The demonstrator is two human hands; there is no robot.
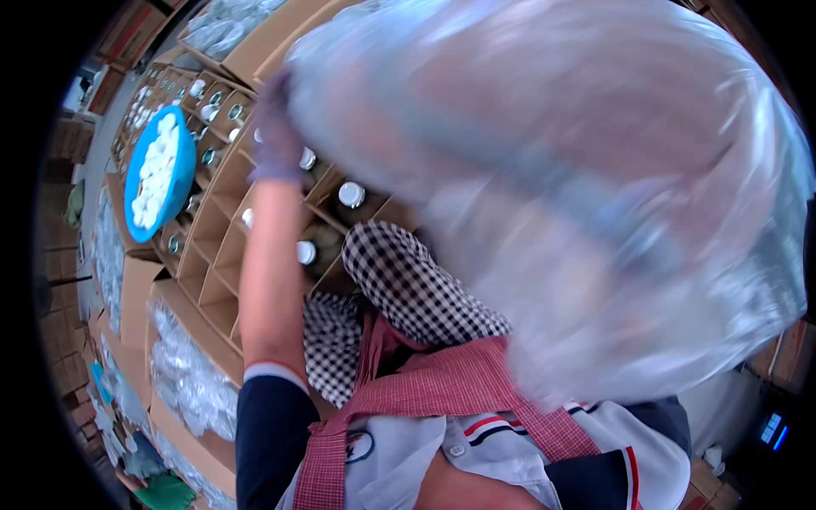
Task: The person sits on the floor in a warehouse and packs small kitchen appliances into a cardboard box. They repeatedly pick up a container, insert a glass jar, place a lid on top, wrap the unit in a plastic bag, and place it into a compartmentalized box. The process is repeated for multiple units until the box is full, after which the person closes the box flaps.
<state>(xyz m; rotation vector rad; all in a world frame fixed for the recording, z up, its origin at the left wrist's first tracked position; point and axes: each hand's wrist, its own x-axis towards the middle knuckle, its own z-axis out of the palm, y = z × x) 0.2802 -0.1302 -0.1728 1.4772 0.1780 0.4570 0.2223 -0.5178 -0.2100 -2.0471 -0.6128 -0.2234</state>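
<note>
A blue basin [185, 161] heaped with white caps [156, 177] sits to my left, tilted over a divided carton [219, 204] of glass bottles. A knock from my forearm could tip it, in my judgement, scattering caps among the compartments. Nearer the middle, a white-capped bottle [351, 195] and another, lower bottle [306, 252] stand between cardboard walls, close to the black-and-white checked cloth [408, 272] across my lap; a shifting knee might jolt them. At right, a huge clear plastic bag [595, 161], blurred and billowing, spreads from the carton's upper side across my chest to the far right. It blocks my sight of whatever lies beneath, so a loose fold might snag a bottle neck or drag one over, and the thin film could tear if pulled against a cardboard edge.

My left hand [279, 127], in a greyish glove, reaches over the compartments and meets the bag's left edge. Its fingers are smeared by blur: I cannot tell how wide they are spread, or whether they pinch the plastic or merely press against it. My right hand is out of sight, possibly behind the bag, and its grip cannot be told.
</note>
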